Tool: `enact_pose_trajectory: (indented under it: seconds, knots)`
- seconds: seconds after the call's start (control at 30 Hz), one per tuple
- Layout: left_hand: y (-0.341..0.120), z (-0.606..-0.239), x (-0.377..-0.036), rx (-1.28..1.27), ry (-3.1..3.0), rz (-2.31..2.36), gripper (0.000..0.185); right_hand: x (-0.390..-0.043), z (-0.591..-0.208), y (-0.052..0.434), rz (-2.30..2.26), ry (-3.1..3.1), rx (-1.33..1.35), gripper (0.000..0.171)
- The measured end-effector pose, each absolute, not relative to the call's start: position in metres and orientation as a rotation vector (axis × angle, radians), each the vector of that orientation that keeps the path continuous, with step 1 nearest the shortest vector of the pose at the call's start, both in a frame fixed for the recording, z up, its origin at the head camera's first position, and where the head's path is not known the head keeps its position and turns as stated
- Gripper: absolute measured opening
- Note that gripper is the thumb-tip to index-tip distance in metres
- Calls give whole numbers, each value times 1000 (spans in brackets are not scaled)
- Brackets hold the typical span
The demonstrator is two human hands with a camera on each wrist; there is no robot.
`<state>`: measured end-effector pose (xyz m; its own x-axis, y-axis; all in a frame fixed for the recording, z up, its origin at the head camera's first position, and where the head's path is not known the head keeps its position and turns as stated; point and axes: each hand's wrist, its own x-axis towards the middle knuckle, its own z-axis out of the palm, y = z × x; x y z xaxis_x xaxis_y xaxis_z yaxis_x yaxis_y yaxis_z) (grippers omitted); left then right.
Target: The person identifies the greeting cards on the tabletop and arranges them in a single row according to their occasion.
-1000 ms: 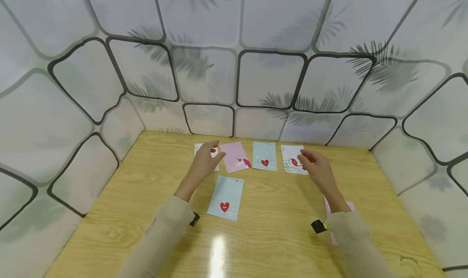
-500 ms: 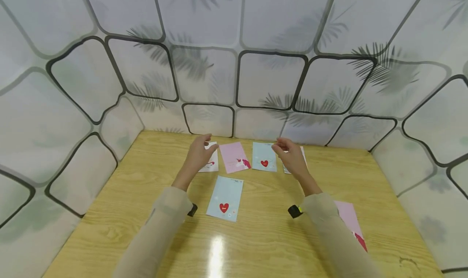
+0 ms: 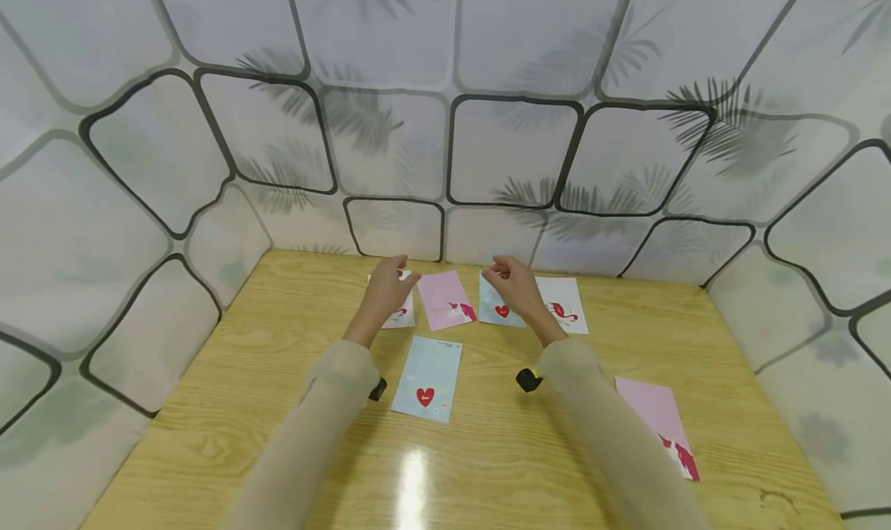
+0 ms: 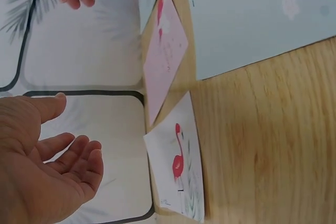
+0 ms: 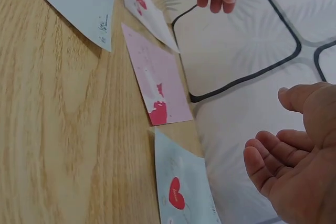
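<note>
My left hand (image 3: 387, 288) hovers over the far-left white flamingo card (image 4: 181, 166), its fingers loosely bent and holding nothing. Above the light blue heart card (image 3: 503, 313) in the back row hangs my right hand (image 3: 515, 286), also without anything in it. Between the two hands lies a pink unicorn card (image 3: 445, 299), seen also in the right wrist view. A second white flamingo card (image 3: 567, 306) ends the row on the right, partly covered by the right hand and wrist.
A second light blue heart card (image 3: 428, 379) lies nearer on the wooden table (image 3: 334, 453). Another pink unicorn card (image 3: 657, 425) is at the right, beside the right sleeve. Patterned fabric walls (image 3: 515, 151) enclose the table's back and sides.
My right hand has moved left, from the right flamingo card to over the back heart card, and the pink card at the right is uncovered. The left hand shifted only slightly.
</note>
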<state>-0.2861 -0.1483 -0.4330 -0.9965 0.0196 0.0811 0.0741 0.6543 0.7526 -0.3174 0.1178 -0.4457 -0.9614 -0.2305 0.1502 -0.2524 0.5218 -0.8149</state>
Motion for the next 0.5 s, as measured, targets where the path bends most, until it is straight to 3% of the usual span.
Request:
enact_pose_trajectory:
  seconds: [0.5]
  knots:
    - [-135,-457,-307,-5,-2894,-1197,59,-346,-469,78,1394,-2834,492,55]
